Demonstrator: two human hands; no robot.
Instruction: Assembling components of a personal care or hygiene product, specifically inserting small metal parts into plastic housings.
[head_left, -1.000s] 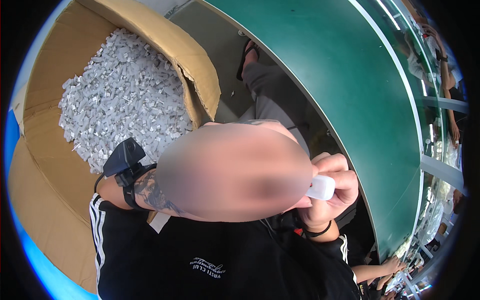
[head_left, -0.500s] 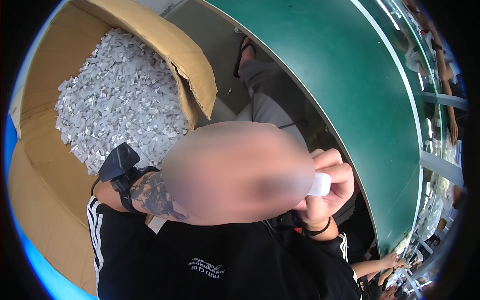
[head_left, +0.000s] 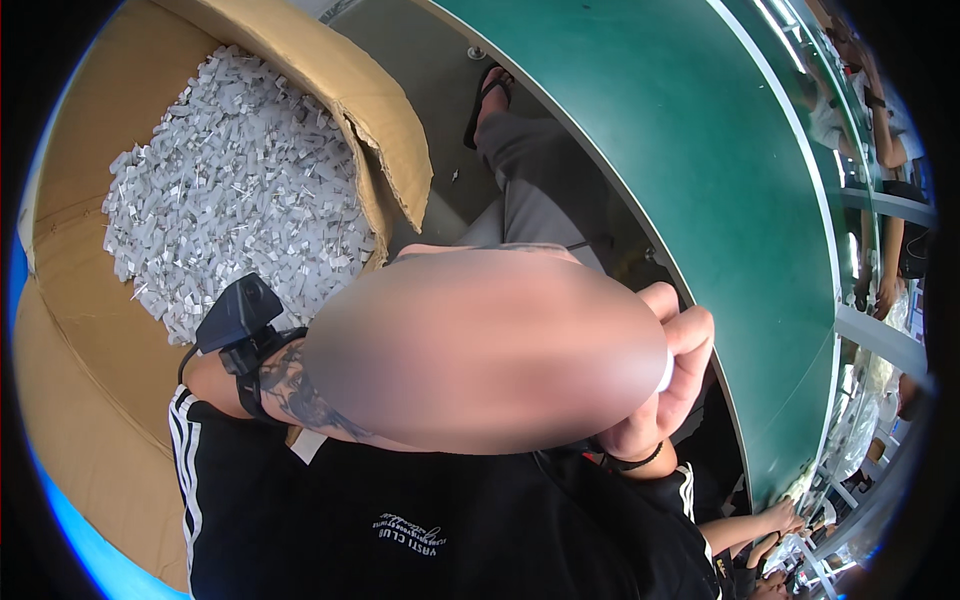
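A large blurred patch covers most of my left hand (head_left: 480,345), which reaches across in front of my chest; its fingers and anything in them cannot be made out. The tattooed left wrist carries a black strapped device (head_left: 240,325). Beside the patch, on the right, my right hand (head_left: 686,350) has its fingers curled and closed around a small white plastic piece (head_left: 665,370). Only a sliver of that piece shows. Both hands are close together, and where they meet is hidden.
A cardboard box (head_left: 75,215) on the left holds a heap of small whitish plastic pieces (head_left: 240,190). Along the right curves a green table (head_left: 740,200) with a white edge. Another person's arm (head_left: 750,528) rests at the lower right. A sandalled foot (head_left: 490,105) is on the floor.
My right hand has shifted slightly up and right. Less of the white plastic piece shows than before. The box and table sit slightly differently in view.
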